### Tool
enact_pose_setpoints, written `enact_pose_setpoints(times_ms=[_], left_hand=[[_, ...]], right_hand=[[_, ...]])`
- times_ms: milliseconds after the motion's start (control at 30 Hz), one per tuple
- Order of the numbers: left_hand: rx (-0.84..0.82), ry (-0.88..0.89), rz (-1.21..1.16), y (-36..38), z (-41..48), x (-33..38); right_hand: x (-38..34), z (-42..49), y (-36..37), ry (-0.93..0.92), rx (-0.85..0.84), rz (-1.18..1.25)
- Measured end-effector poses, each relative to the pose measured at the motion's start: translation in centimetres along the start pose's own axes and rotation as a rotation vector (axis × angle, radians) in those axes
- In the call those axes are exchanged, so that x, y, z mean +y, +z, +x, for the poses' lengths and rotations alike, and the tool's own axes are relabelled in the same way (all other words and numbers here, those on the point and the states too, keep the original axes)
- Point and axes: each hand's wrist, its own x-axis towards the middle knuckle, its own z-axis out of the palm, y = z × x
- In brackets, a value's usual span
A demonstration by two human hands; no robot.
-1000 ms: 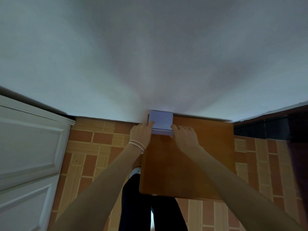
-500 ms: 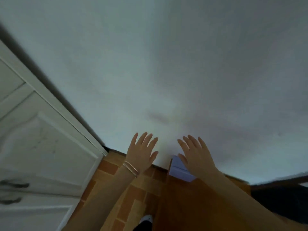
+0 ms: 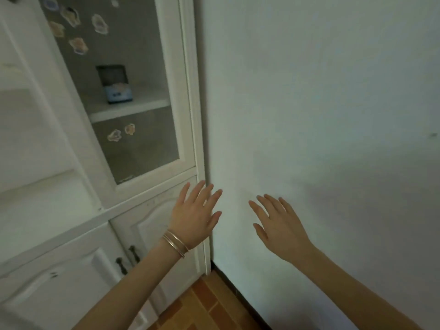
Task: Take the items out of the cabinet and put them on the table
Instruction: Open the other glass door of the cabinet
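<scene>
A white cabinet [image 3: 188, 96] fills the left side, with a glass-fronted upper door carrying several stickers. Behind the glass a small dark-and-blue box [image 3: 115, 85] stands on a white shelf [image 3: 128, 109]. My left hand [image 3: 194, 214], with thin bangles on the wrist, is raised with fingers spread in front of the cabinet's right edge, empty. My right hand [image 3: 277, 225] is held up with fingers apart before the white wall, also empty. The table and the purple box are out of view.
Two lower cabinet doors with dark handles [image 3: 127, 258] sit below the glass door. A plain white wall [image 3: 321, 115] takes the right side. Orange-brown tiled floor [image 3: 207, 303] shows at the bottom.
Both hands let go of the purple box on the wooden table and lifted, fingers spread. The view swung up and left from the table to the cabinet.
</scene>
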Motion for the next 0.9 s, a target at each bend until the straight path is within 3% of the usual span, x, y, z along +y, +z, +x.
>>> enact_pose_setpoints(times_ms=[500, 767, 900], left_hand=[[0.094, -0.266, 0.265, -11.4, -8.5, -25.5], [0.242, -0.293, 0.317, -17.0, -6.9, -33.3], [0.241, -0.301, 0.327, -17.3, -5.1, -36.8]], right_hand=[[-22.1, 19.4, -5.0, -0.318, 0.331, 0.055], [-27.5, 28.2, -10.3, -0.442, 0.488, -0.006], [-29.1, 32.7, -13.0, -0.480, 0.539, -0.101]])
